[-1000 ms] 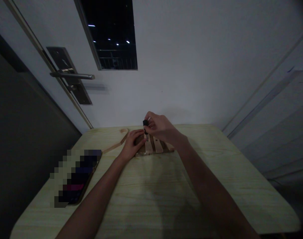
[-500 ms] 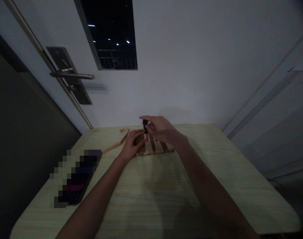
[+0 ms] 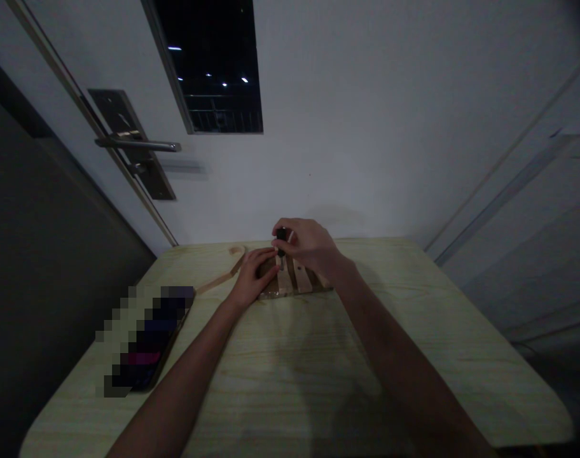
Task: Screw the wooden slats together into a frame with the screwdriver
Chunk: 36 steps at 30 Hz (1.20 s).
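Note:
My right hand (image 3: pixel 309 245) is closed around the black handle of a screwdriver (image 3: pixel 281 242). The tool stands almost upright, its tip down at a pale wooden strip (image 3: pixel 284 282). This strip and another pale one with a dark hole (image 3: pixel 299 268) lie across a brown wooden board (image 3: pixel 269 294) near the table's far edge. My left hand (image 3: pixel 249 277) grips the board's left end, thumb on the near side and fingers on the far side, fingertips close to the screwdriver's tip. Any screw under the tip is too small to make out. My right hand covers part of the board's right side.
A curved pale wooden piece (image 3: pixel 218 280) lies left of my left hand. A phone (image 3: pixel 151 343), partly pixelated, rests at the table's left. Behind the table (image 3: pixel 414 356) stands a white door (image 3: pixel 366 127) with a metal handle (image 3: pixel 147 145).
My right hand's fingers have curled over the top of the screwdriver handle, and the index finger is no longer stretched out. The handle has shifted slightly right. My left hand stays put.

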Each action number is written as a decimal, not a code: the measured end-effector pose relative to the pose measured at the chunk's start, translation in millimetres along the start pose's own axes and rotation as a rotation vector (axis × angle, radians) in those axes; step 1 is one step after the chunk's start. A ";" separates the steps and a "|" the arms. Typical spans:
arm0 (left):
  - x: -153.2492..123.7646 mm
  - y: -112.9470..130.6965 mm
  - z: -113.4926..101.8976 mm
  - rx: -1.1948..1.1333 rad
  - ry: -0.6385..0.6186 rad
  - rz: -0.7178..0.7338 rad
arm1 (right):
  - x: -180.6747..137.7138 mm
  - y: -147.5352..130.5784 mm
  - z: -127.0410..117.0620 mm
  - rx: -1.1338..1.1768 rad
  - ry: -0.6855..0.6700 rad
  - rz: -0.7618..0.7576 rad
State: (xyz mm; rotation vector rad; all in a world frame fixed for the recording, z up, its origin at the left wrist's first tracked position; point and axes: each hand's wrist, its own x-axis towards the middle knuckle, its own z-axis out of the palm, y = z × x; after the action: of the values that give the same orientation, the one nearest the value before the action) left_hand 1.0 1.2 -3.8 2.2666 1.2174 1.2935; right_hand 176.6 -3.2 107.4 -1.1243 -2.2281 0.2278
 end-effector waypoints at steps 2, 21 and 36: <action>0.0 0.0 0.0 -0.001 -0.002 0.005 | -0.1 -1.3 0.8 0.011 -0.004 -0.008; 0.1 0.8 0.4 0.000 -0.008 0.005 | -1.3 -3.1 0.2 -0.026 -0.026 0.069; 0.2 0.5 -0.3 -0.007 -0.012 0.002 | -6.4 -9.9 -6.5 -0.050 -0.072 0.026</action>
State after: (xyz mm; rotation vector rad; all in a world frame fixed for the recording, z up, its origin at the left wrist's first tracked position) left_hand 1.1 1.0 -3.2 2.2679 1.2053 1.2804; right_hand 176.7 -15.1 113.7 -1.1898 -2.2944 0.2285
